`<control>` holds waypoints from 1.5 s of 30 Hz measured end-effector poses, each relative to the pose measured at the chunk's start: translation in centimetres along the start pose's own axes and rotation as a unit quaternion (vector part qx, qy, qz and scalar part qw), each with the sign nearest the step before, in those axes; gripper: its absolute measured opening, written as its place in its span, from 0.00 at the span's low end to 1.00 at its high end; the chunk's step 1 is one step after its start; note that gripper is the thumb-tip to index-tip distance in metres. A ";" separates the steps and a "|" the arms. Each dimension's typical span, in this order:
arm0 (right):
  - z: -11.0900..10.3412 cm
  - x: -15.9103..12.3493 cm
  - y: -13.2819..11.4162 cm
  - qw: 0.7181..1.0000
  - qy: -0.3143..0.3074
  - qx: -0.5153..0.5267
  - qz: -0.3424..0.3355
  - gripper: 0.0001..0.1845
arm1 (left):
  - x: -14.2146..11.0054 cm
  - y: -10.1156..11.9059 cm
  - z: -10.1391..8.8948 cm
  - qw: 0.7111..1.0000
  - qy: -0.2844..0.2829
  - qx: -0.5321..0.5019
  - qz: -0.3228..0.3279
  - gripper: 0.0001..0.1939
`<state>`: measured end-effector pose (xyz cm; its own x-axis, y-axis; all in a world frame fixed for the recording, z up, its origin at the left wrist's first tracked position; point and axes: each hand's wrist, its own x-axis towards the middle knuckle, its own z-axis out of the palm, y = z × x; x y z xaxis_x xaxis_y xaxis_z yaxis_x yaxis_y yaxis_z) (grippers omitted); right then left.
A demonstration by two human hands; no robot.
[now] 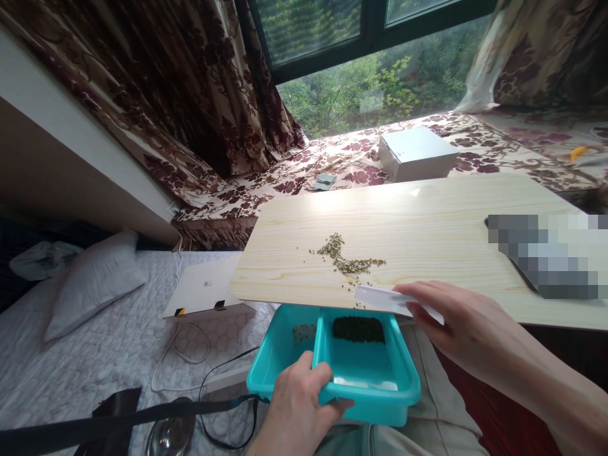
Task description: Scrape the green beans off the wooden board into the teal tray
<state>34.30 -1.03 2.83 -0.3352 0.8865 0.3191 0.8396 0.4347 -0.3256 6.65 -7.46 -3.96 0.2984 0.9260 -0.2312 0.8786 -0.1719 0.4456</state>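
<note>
My left hand (pixel 300 396) is closed on the near rim of a teal two-compartment tub (pixel 407 380), thumb and fingers by the divider. The tub sits just below the table's near edge. Dark green beans (pixel 358 329) lie against the far wall of its right compartment; a few small bits show in the left one. My right hand (pixel 458 313) grips a thin white plastic strip (pixel 380 296), which rests at the table edge above the tub. Small green beans (pixel 356 265), like mung beans, are scattered in a curved patch on the pale wooden table (pixel 437 228), beyond the strip.
A pixelated object (pixel 546 256) lies at the table's right. On the floral window ledge stand a white box (pixel 418 152) and a folded grey cloth (pixel 324 182). To the left, a white carton (pixel 204 288), cables, a pillow (pixel 99 278) and a shiny metal item (pixel 171 434) lie on the bed.
</note>
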 end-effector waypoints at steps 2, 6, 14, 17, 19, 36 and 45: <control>-0.1 -0.1 0.2 1.000 0.012 -0.004 -0.004 0.17 | 0.0 0.0 0.0 1.000 -0.003 0.000 0.001 0.10; -0.1 -0.3 0.5 1.000 0.019 -0.021 -0.007 0.18 | 0.0 0.0 -0.2 1.000 -0.009 -0.006 -0.002 0.11; 0.1 0.2 -0.3 1.000 0.000 -0.025 -0.017 0.18 | 0.0 0.0 0.0 1.000 0.002 0.000 -0.002 0.12; 0.0 0.4 -0.4 0.999 0.000 -0.027 -0.018 0.18 | 0.1 0.0 0.0 1.000 -0.001 -0.003 -0.005 0.12; 0.0 0.4 -0.5 0.999 -0.002 -0.025 -0.020 0.18 | 0.0 0.0 0.0 1.000 0.000 -0.001 -0.007 0.12; -0.4 -1.2 1.0 1.000 0.009 0.008 0.002 0.16 | 0.2 0.1 0.0 1.000 0.000 -0.007 -0.006 0.13; 0.0 -0.9 0.5 1.000 0.012 0.010 0.013 0.17 | 0.1 0.1 0.1 1.000 0.002 0.003 -0.007 0.12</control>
<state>35.02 -1.65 2.33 -0.3020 0.8937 0.3317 0.8393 0.4143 -0.3520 6.78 -7.41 -4.05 0.2840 0.9299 -0.2338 0.8852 -0.1606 0.4367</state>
